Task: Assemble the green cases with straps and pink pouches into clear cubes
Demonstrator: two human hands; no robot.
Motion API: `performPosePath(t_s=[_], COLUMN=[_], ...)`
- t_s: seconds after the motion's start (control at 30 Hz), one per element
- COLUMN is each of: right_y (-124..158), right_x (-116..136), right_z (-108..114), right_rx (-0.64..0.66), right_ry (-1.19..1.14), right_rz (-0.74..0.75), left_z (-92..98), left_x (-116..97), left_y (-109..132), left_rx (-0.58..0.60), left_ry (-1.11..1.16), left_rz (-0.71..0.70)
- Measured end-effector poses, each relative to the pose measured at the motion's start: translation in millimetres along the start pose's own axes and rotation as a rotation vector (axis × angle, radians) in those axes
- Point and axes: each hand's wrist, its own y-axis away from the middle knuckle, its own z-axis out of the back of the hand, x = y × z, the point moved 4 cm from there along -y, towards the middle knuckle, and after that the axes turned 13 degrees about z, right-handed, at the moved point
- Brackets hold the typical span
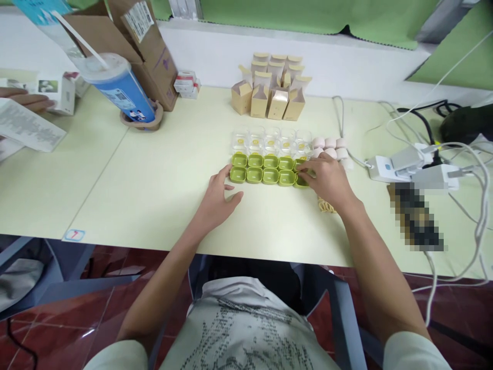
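Two rows of small green open-topped boxes (270,177) lie side by side on the table. My left hand (217,200) is at their left end, fingers apart, with the index fingertip at the side of the end box. At the right end, my right hand (329,177) has its thumb and fingers closed on an end green box (302,181), which it partly covers. Clear plastic covers (271,140) with yellow marks stand in rows right behind the boxes. Pale pink round pieces (330,144) sit beyond my right hand. Some tan rings (326,205) lie partly under its wrist.
Several open small cartons (268,100) stand at the back. A blue drink cup (129,95), a cardboard box (154,61) and small white boxes (187,84) are at the left. Another person's hand (26,100) is far left. Chargers, cables and a power strip (385,168) occupy the right.
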Motion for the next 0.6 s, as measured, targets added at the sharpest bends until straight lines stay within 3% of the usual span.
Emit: performPosePath(t_s=[0.23, 0.33, 0.43, 0.6], right_y=[2.4, 6.4, 2.6, -40.6], right_x=[1.2, -2.4, -11.9, -36.4], right_z=[-1.5, 9.4, 31.6, 50.1], right_rx=[-0.001, -0.081, -0.167, -0.066], right_ry=[0.015, -0.003, -0.002, 0.061], right_rz=[0.01, 0.053, 0.058, 0.036], left_z=[-2.7, -1.3, 10.4, 43.3], left_x=[3.2, 2.1, -1.3, -8.6], left_y=[-1.3, 0.5, -2.5, -34.3], left_rx=[-0.013, -0.036, -0.105, -0.198], left_ry=[0.011, 0.043, 0.096, 0.095], left_rz=[-0.004, -0.021, -0.043, -0.068])
